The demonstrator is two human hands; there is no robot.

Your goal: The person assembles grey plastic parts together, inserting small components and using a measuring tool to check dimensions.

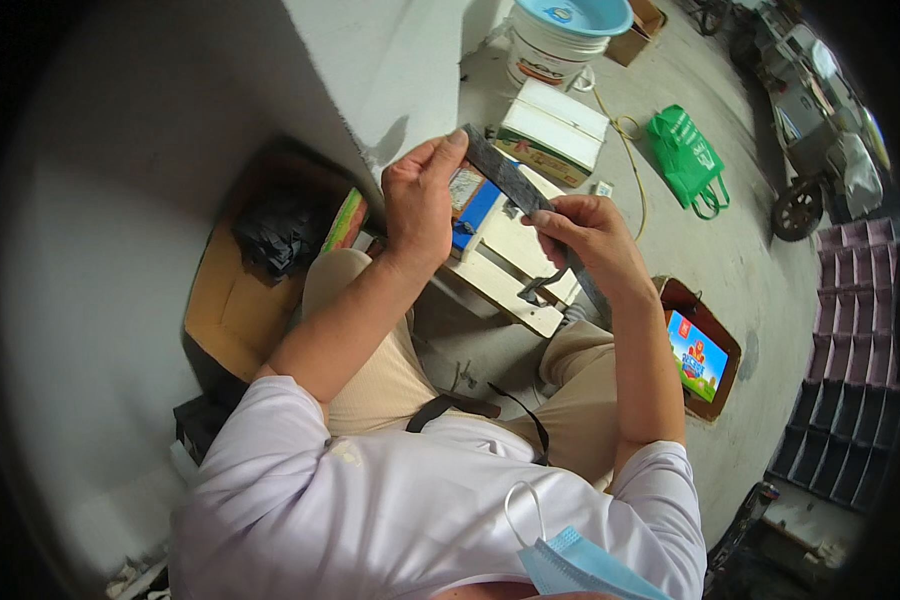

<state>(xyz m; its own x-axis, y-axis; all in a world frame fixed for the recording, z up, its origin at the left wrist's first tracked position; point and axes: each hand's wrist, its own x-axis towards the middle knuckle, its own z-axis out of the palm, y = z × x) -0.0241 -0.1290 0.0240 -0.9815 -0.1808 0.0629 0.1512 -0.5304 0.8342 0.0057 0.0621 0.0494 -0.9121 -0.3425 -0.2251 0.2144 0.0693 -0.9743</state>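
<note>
Above one cream slatted bench, the left hand and right hand pinch one dark strip between their fingers.

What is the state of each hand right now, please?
Left hand: closed, pinching one end of the dark strip.
Right hand: closed, pinching the same strip farther along.

White wall with a projecting corner at left, grey floor at right.
</note>
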